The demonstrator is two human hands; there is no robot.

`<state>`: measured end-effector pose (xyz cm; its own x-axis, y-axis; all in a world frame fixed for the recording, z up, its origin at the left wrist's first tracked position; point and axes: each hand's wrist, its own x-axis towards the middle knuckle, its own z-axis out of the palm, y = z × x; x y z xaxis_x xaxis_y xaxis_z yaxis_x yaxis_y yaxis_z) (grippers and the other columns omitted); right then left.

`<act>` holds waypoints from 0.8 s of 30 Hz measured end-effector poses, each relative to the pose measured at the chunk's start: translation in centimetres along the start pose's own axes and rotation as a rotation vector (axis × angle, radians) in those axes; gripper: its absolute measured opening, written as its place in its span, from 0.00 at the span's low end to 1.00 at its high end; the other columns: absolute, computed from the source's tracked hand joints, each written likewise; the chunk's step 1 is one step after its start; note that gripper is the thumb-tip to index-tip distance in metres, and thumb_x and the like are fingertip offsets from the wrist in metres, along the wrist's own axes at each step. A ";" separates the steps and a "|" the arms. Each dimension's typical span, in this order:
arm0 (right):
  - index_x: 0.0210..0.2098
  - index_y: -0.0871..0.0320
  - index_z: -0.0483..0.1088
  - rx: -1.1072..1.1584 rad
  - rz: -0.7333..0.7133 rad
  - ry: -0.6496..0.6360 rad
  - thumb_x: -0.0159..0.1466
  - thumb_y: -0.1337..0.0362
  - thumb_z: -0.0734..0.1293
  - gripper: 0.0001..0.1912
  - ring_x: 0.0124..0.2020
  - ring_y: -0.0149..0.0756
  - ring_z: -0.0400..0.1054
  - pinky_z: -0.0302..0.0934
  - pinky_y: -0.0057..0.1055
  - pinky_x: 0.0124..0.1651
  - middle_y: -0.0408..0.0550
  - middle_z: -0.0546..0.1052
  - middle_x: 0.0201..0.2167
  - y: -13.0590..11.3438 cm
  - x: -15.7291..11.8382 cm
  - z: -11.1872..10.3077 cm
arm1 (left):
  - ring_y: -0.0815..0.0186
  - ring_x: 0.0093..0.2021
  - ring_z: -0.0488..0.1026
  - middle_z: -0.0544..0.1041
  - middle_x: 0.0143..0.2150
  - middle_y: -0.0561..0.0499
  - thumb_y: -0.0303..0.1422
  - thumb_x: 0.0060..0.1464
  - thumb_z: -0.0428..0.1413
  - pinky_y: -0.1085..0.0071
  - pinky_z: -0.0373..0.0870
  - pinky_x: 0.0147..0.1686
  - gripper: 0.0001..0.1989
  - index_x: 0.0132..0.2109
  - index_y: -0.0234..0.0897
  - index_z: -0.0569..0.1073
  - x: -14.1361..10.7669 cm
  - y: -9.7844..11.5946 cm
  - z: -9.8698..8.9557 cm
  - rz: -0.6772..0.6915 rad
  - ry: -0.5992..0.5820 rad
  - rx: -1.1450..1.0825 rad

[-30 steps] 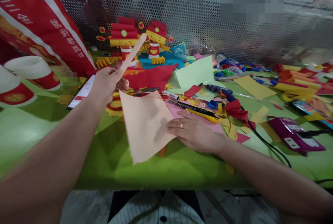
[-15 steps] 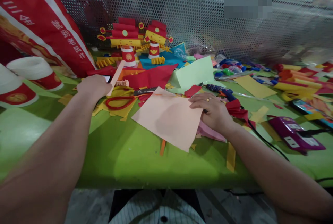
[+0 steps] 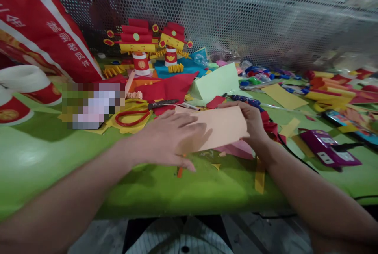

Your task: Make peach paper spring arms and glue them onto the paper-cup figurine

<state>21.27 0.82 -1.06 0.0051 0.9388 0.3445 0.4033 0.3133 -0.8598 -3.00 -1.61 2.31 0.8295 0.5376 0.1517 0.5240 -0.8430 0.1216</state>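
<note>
A pale peach sheet of paper (image 3: 226, 126) is held tilted up over the green table (image 3: 141, 191). My right hand (image 3: 251, 122) grips its right edge, thumb and fingers closed on it. Over the sheet's left part lies my left hand (image 3: 168, 139), fingers spread and thumb apart, holding nothing. Behind my left hand are red-handled scissors (image 3: 132, 118) on yellow paper. A folded light green sheet (image 3: 218, 82) stands behind the peach one. Two red and yellow paper figures on cups (image 3: 141, 63) stand at the back.
White and red paper cups (image 3: 44, 88) and a red bag (image 3: 73, 41) are at the left. A purple power strip (image 3: 327, 147) with a black cable sits at the right, near a blue glue gun (image 3: 246, 99). Paper scraps lie around.
My left hand has moved from the back left onto the peach sheet, leaving a pixelated area where it was. My right hand has raised and tilted the sheet.
</note>
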 end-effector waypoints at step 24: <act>0.37 0.54 0.73 -0.705 -1.020 -0.503 0.62 0.68 0.57 0.14 0.35 0.34 0.70 0.62 0.33 0.39 0.47 0.79 0.34 -2.1 -2.4 0.6 | 0.58 0.62 0.55 0.67 0.59 0.55 0.34 0.60 0.44 0.52 0.47 0.59 0.15 0.44 0.47 0.75 -1.0 -4.9 -0.3 -0.496 0.473 0.216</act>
<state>19.83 -1.98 -0.35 -0.8527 0.3295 0.4055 0.4092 0.9037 0.1262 -6.45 1.98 1.81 0.3368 0.7687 0.5437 0.8846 -0.4561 0.0968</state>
